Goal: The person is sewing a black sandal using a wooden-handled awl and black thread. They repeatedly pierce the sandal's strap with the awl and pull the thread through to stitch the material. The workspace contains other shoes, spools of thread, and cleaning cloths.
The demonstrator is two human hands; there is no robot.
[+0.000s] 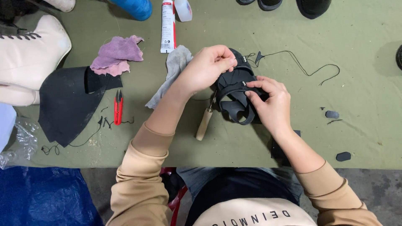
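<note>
Sandal work is occupying both hands at the middle of the green tabletop [360,54]. A small black strappy sandal [236,94] is resting there, and the left hand [205,69] is pinching its upper strap, fingers [226,62] closed tight on the strap edge. The right hand [272,102] is pressing on the side straps, its fingers curled shut around them and steadying the sandal against the tabletop. A black thread [301,67] is trailing from the sandal's top out to the right.

Judging by its looks, the sandal is light and soft: the straps are bending and looping freely, so they would flex under any pull, while the sole is probably stiffer and the surer place to hold. A firm pinch close to the seam seems the best hold for the straps.

A tool with a wooden handle [204,124] is lying just below the left wrist, touching or nearly touching the sandal; its tip is hidden. A grey cloth [173,69] is lying under the left forearm, a purple cloth [117,54] and a white tube [168,25] farther off. Red snips [119,107] and a black sheet of material [67,104] are sitting well to the left, beside a cream boot [29,54]. Small black scraps [343,156] are dotting the right side. Nothing is blocking the hands, though the loose thread could snag.
</note>
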